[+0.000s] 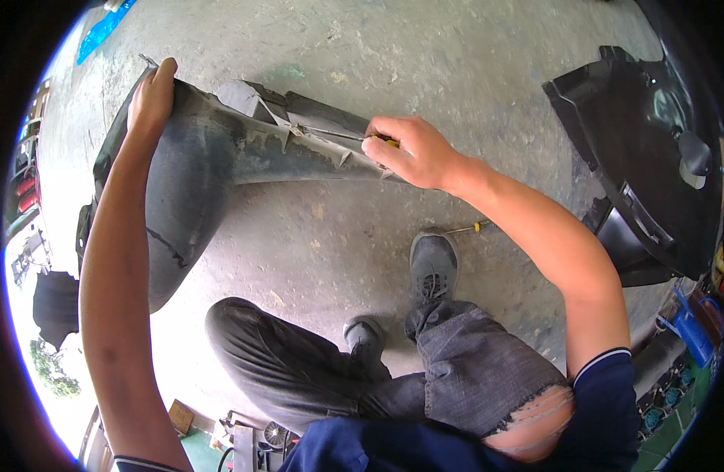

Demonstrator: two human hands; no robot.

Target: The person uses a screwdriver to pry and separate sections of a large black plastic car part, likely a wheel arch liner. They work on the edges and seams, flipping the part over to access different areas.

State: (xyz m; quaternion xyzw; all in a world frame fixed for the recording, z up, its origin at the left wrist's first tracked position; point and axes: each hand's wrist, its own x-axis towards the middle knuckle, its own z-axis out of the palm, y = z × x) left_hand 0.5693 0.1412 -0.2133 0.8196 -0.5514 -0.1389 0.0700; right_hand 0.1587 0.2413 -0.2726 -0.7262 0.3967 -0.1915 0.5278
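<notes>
A large scuffed dark grey plastic car panel (181,181) lies across the left and upper middle, with a long ribbed section (315,141) extending right. My left hand (151,98) grips its upper left edge, fingers wrapped over it. My right hand (409,153) is closed around a yellow-handled screwdriver (387,141); its long metal shaft points left along the ribbed section, with the tip at a pale, rough spot on the plastic.
A black plastic panel (613,138) lies at the right. A second yellow-handled tool (477,227) is beside my shoe (434,267) on the concrete floor (315,228). Blue plastic (102,31) sits at top left, a blue object (688,330) at lower right, assorted tools (244,444) at the bottom.
</notes>
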